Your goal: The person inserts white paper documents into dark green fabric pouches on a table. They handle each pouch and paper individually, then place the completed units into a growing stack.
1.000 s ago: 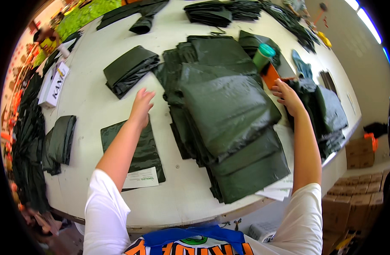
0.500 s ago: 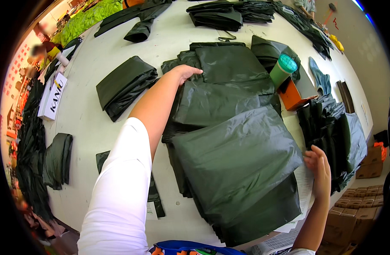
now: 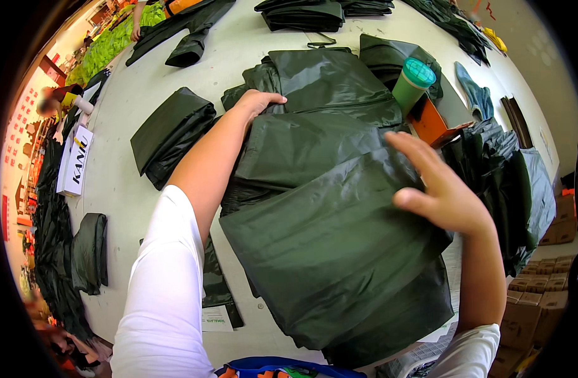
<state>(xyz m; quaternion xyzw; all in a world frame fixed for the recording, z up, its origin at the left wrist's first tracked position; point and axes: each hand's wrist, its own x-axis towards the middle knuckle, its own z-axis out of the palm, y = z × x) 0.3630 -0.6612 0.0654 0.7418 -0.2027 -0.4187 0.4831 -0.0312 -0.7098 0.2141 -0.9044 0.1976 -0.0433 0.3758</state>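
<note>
Left hand lies on the upper left of the dark green pile, a fingertip on the fabric; its other fingers are hidden, so whether it grips any cannot be told. Right hand is wide open, slightly blurred, thumb apart from the fingers, over the pile's right side with nothing visible in it; contact is unclear.

The pile fills the middle of the frame, its long axis running from top centre down and slightly right. Its top sheet lies askew, upper edge climbing from left to right, one corner pointing left and its lower edge toward the bottom of the frame.

Counted around it: two folded bundles, one at upper left and one at lower left; one green cup and one orange box at upper right; one white box at far left; the pile's layers are too overlapped to count
</note>
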